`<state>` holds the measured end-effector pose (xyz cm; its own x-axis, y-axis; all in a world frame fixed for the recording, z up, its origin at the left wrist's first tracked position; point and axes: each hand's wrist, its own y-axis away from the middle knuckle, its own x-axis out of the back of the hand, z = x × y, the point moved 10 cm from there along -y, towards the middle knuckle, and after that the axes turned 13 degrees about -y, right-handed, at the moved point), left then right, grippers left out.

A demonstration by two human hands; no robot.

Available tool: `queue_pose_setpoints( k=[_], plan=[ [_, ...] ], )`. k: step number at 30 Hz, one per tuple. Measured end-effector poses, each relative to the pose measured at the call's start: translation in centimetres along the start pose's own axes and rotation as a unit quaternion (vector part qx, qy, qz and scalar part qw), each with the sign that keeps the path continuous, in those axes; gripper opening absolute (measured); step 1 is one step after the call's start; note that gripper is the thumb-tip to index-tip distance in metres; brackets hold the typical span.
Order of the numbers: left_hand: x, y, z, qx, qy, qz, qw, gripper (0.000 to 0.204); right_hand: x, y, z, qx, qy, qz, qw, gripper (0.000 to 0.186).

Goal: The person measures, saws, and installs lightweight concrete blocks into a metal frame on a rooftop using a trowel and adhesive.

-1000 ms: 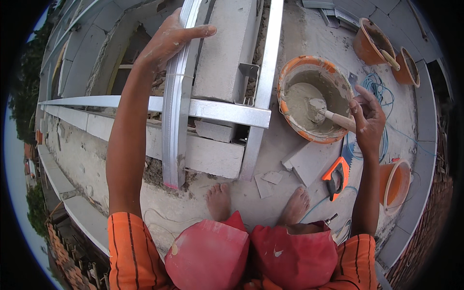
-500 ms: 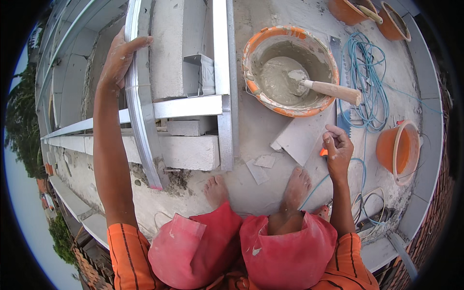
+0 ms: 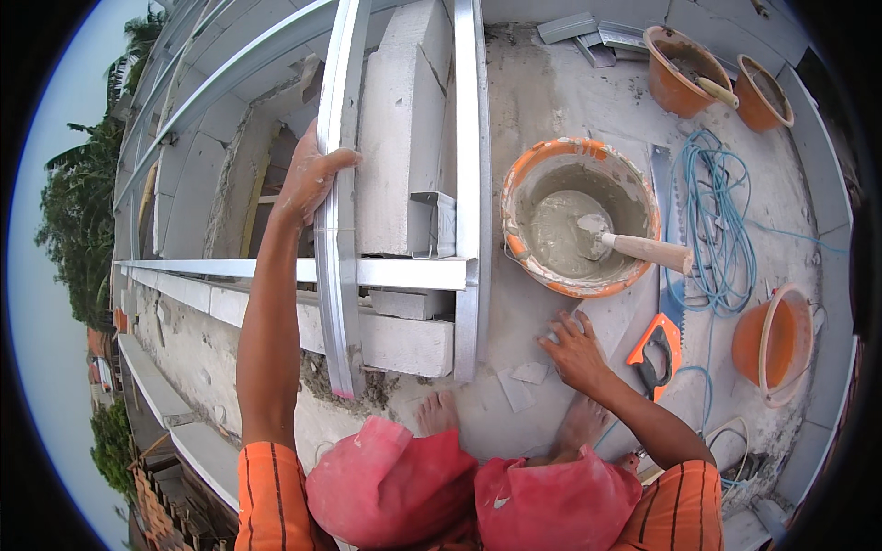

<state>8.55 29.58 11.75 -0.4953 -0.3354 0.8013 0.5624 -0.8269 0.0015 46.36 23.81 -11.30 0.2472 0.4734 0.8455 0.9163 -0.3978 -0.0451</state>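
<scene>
My left hand [image 3: 310, 179] is wrapped round a long bundle of silvery metal profiles [image 3: 336, 248], its thumb over the near face. The bundle lies across a horizontal metal bar [image 3: 413, 273] of the frame. My right hand [image 3: 577, 354] hangs with fingers apart and nothing in it, over a flat grey board [image 3: 608, 321] on the floor. Just beyond it stands an orange-rimmed bucket [image 3: 514, 230] of wet grey mortar. A trowel [image 3: 648, 252] rests in the bucket, its wooden handle sticking out over the right rim.
A handsaw [image 3: 675, 335] with an orange and black handle lies right of my right hand, beside a coiled blue hose [image 3: 721, 220]. An orange bucket [image 3: 749, 349] stands at the right. Pale blocks [image 3: 395, 138] sit inside the metal frame. Broken board pieces [image 3: 516, 390] lie near my feet.
The view has shifted, bringing the whole saw handle into sight. My right hand has moved left from beside the saw, its curled fingers now spread. My left hand keeps hold of the profiles.
</scene>
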Motion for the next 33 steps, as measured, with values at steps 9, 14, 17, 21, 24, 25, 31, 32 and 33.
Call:
queue_pose_setpoints(
  k=[9,14,17,21,24,25,31,32,33],
  plan=[
    [-0.1,-0.2,0.7,-0.029,-0.009,-0.003,1.000,0.086,-3.4,-1.6,0.9,0.031,0.015,-0.143,0.989,0.029],
    [0.1,0.3,1.7,-0.038,-0.033,0.012,0.999,0.082,-3.9,-2.1,1.1,0.052,0.016,-0.172,0.984,0.025],
    [0.2,0.2,1.2,-0.047,-0.020,0.018,0.999,0.080,-4.0,-2.3,1.1,0.055,0.009,-0.175,0.983,0.025],
    [-0.3,-0.2,0.9,-0.037,0.016,-0.016,0.999,0.081,-3.8,-2.4,1.0,0.044,-0.003,-0.138,0.990,0.024],
    [-0.2,-0.5,0.5,-0.034,0.003,-0.007,0.999,0.080,-3.5,-2.3,1.2,0.023,-0.024,-0.107,0.994,0.023],
    [-0.3,-0.4,0.9,-0.036,-0.004,0.003,0.999,0.080,-3.4,-2.0,1.3,0.012,-0.033,-0.098,0.995,0.023],
    [-0.3,0.3,0.0,-0.021,-0.042,0.021,0.999,0.095,-3.5,0.0,1.1,-0.010,-0.078,-0.075,0.994,0.023],
    [-0.3,0.3,-0.4,-0.011,-0.048,0.017,0.999,0.098,-3.0,0.6,0.7,-0.018,-0.090,-0.081,0.992,0.025],
    [0.0,0.3,-0.2,-0.031,-0.069,0.025,0.997,0.100,-2.4,1.5,0.5,-0.019,-0.100,-0.085,0.991,0.026]
  ],
)
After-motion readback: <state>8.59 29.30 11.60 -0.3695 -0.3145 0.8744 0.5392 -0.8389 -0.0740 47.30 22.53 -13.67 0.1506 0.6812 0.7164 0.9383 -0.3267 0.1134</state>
